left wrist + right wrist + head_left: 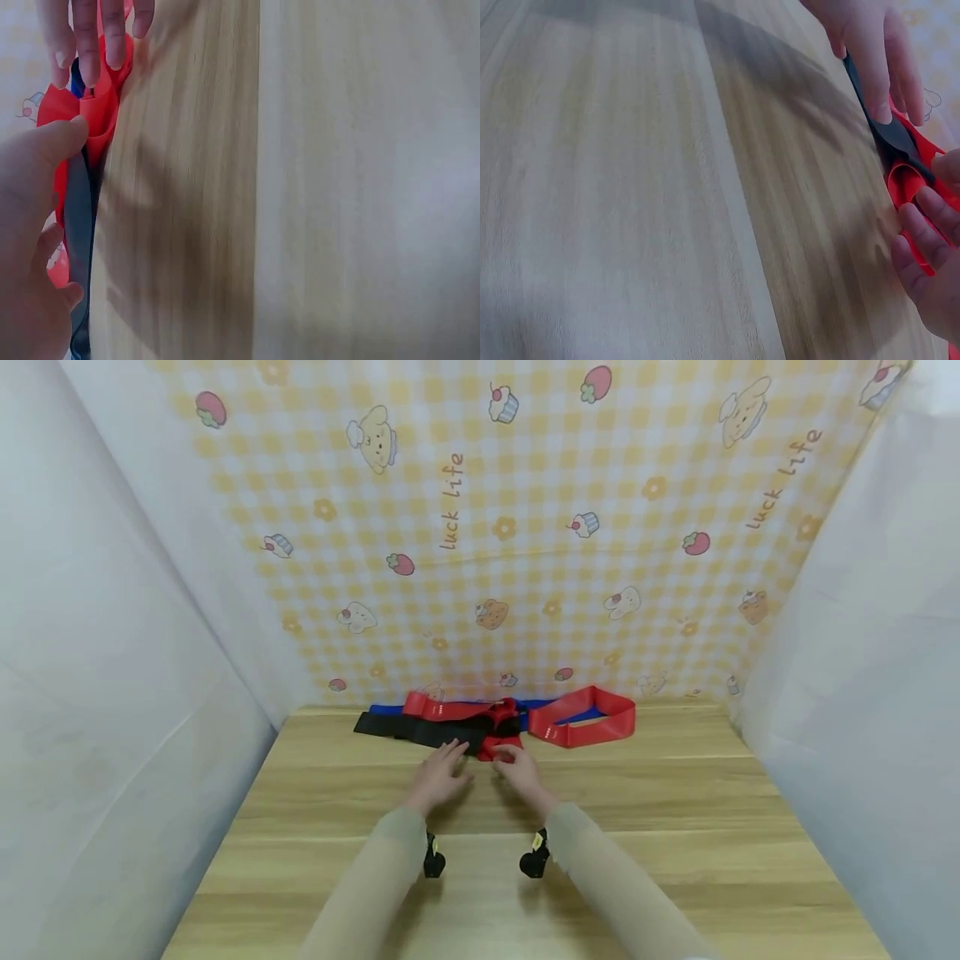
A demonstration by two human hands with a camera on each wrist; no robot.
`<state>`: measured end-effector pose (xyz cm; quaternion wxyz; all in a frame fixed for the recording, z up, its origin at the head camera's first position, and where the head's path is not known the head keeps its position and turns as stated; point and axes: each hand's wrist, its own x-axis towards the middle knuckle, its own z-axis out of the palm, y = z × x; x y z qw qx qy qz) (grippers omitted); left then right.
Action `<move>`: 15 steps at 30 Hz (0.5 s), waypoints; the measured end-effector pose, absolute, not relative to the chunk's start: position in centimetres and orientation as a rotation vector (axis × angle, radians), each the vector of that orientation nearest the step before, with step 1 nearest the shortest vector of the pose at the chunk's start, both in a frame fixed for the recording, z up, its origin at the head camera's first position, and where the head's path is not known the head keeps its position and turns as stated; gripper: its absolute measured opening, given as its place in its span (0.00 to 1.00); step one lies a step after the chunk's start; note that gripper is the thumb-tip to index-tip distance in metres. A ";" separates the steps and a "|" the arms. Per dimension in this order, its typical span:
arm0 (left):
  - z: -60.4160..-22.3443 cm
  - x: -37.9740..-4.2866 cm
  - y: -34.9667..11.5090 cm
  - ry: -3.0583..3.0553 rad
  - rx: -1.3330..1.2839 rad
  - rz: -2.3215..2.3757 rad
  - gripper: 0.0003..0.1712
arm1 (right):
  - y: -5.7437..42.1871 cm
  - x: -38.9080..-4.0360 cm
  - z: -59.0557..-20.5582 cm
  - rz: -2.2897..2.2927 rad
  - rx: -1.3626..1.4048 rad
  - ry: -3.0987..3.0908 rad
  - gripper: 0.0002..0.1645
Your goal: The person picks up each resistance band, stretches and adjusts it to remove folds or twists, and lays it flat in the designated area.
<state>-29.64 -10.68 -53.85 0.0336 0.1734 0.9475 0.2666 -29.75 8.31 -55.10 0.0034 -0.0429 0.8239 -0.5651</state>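
Note:
Several flat elastic bands lie bunched at the table's back edge. My left hand (438, 774) is at the front of a black band (427, 732), with a fingertip right at its edge. In the right wrist view, a finger of that hand reaches down to the black band (892, 137). My right hand (521, 777) is beside the crumpled red band (495, 747) in the middle; its fingers (113, 37) extend over the red folds (101, 112) in the left wrist view. Neither hand shows a firm grip.
To the right, another red band (618, 722) stands on edge as an open loop. Blue bands (386, 710) lie behind the pile, against the checkered back cloth (480, 568). White cloth walls (112, 693) flank the wooden table (675, 827).

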 end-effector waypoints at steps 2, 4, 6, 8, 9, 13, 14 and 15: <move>-54.1 -30.1 -10.4 2.928 0.522 0.821 0.35 | 8.2 -29.9 -55.4 -1.791 -0.087 2.557 0.19; -54.2 -30.6 -10.0 2.931 0.523 0.831 0.35 | 8.2 -30.2 -55.7 -1.800 -0.054 2.530 0.19; -54.3 -31.0 -9.7 2.919 0.523 0.837 0.35 | 8.2 -30.4 -56.0 -1.808 -0.035 2.504 0.20; -54.3 -31.3 -9.3 2.902 0.518 0.847 0.35 | 8.3 -30.5 -56.1 -1.807 -0.034 2.491 0.21; -54.2 -31.4 -9.1 2.898 0.519 0.849 0.35 | 8.3 -30.5 -56.2 -1.808 -0.037 2.487 0.21; -54.3 -31.8 -8.4 2.915 0.521 0.848 0.33 | 8.3 -30.8 -56.0 -1.823 -0.062 2.470 0.21; -54.4 -31.9 -8.2 2.929 0.521 0.851 0.33 | 8.2 -30.9 -55.9 -1.819 -0.077 2.470 0.21; -54.5 -32.1 -8.1 2.942 0.520 0.852 0.32 | 8.2 -30.9 -55.8 -1.826 -0.085 2.458 0.21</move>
